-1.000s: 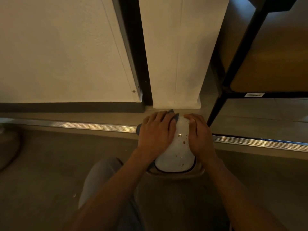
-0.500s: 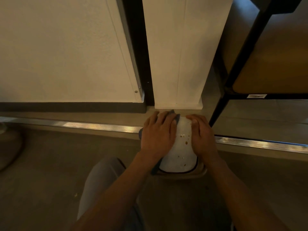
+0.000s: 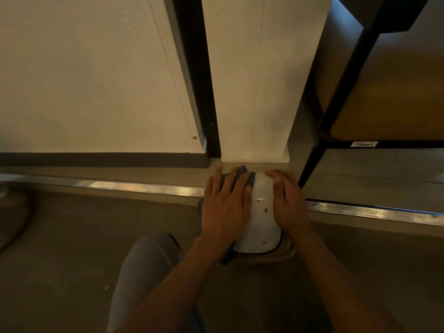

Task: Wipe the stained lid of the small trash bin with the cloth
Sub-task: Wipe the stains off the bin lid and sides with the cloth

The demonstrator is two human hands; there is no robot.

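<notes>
A small trash bin stands on the floor in front of me, its white lid (image 3: 260, 227) speckled with brown stains down the middle. My left hand (image 3: 225, 207) lies flat on a blue cloth (image 3: 242, 171), pressing it onto the lid's left half; the cloth's edges show beyond my fingertips and beside my wrist. My right hand (image 3: 289, 205) rests fingers-down on the lid's right side and holds the bin. The bin's beige rim (image 3: 283, 255) shows below the lid.
A white pillar (image 3: 254, 92) rises right behind the bin, with a black gap and a white wall panel to its left. A metal floor strip (image 3: 134, 187) runs across. A black-framed shelf (image 3: 336, 111) stands at the right. My grey-trousered knee (image 3: 144, 272) is near.
My left hand and the cloth have slid slightly forward along the lid's left side. The right hand has stayed in place.
</notes>
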